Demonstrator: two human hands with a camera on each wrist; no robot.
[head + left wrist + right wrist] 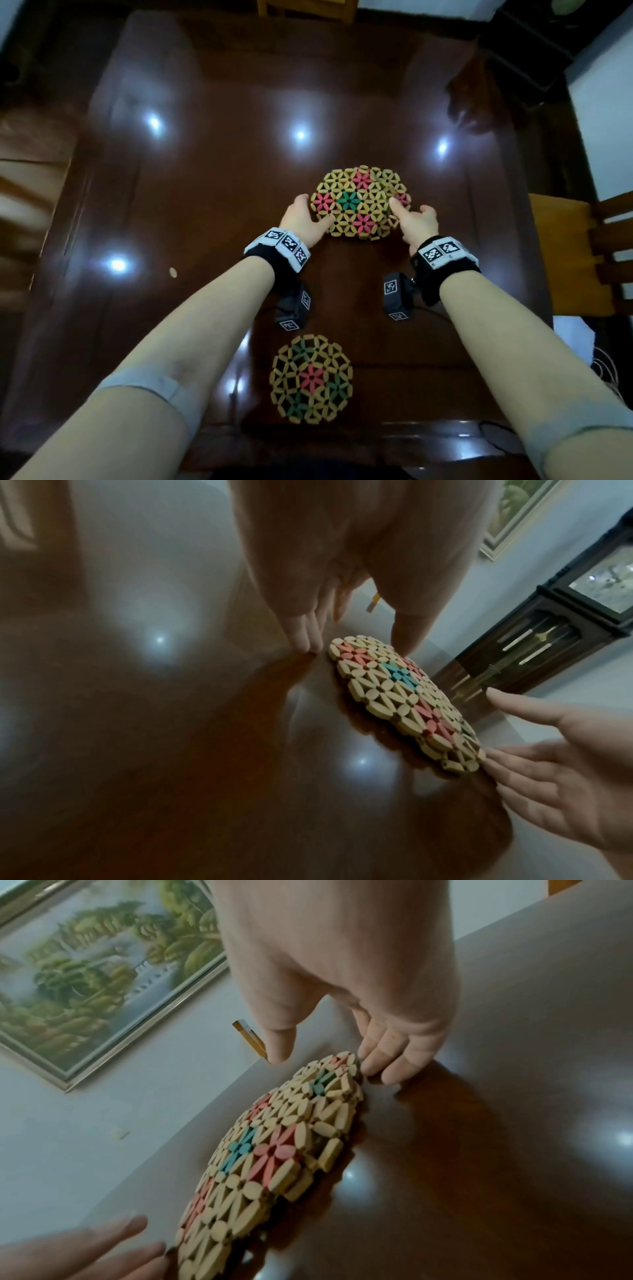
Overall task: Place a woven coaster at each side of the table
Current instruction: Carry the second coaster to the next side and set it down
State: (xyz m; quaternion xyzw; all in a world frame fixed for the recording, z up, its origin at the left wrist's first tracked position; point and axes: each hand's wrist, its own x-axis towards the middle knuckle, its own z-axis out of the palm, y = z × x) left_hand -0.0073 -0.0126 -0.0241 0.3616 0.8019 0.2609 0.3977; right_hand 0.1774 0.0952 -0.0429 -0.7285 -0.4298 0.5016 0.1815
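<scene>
A stack of round woven coasters (359,202) with pink and green flower patterns lies at the middle of the dark glossy table (205,205); its top one sits shifted to the right. My left hand (310,214) is at the stack's left edge, thumb on top (407,639) and straight fingers (308,639) touching the table beside it. My right hand (409,210) is at the right edge, its straight fingers (383,1066) against the rim of the stack (274,1150), thumb hovering above. Another single coaster (311,378) lies flat near the table's front edge.
A wooden chair (561,253) stands at the table's right side, another (305,7) at the far side, and a blurred one (27,192) at the left. A small tan bit (173,273) lies on the table left of my left forearm. A dark cabinet (548,642) stands beyond the table.
</scene>
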